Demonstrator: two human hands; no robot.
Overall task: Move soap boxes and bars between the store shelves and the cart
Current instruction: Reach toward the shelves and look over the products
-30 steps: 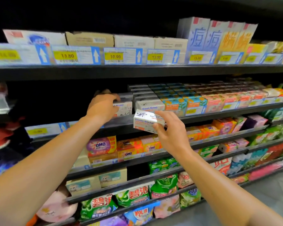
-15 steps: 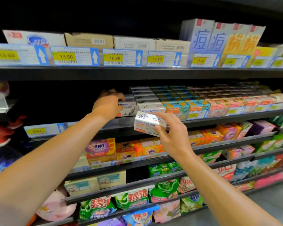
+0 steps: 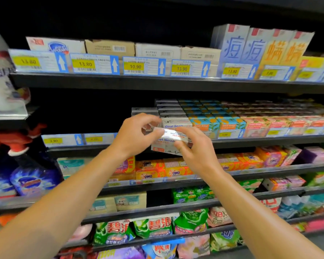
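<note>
Two white Goat Soap boxes are held stacked in front of the middle shelf's edge (image 3: 269, 140). My right hand (image 3: 196, 153) grips the lower box (image 3: 162, 146) from the right and below. My left hand (image 3: 135, 137) pinches the left end of the upper box (image 3: 174, 135), fingers curled over it. Behind them, rows of white (image 3: 176, 122), blue-orange (image 3: 202, 124) and pink soap boxes (image 3: 256, 126) fill the shelf. The shelf space left of the white row is dark and bare. No cart is in view.
Cardboard cartons (image 3: 109, 46) and tall blue and orange boxes (image 3: 232, 43) stand on the top shelf above the price tags (image 3: 135, 66). OMO soap packs (image 3: 176, 171) and green detergent bags (image 3: 151, 228) fill the lower shelves. Spray bottles (image 3: 32, 176) hang at the left.
My left hand left the shelf's box row and moved right to meet my right hand. A second white box now lies on top of the one my right hand held.
</note>
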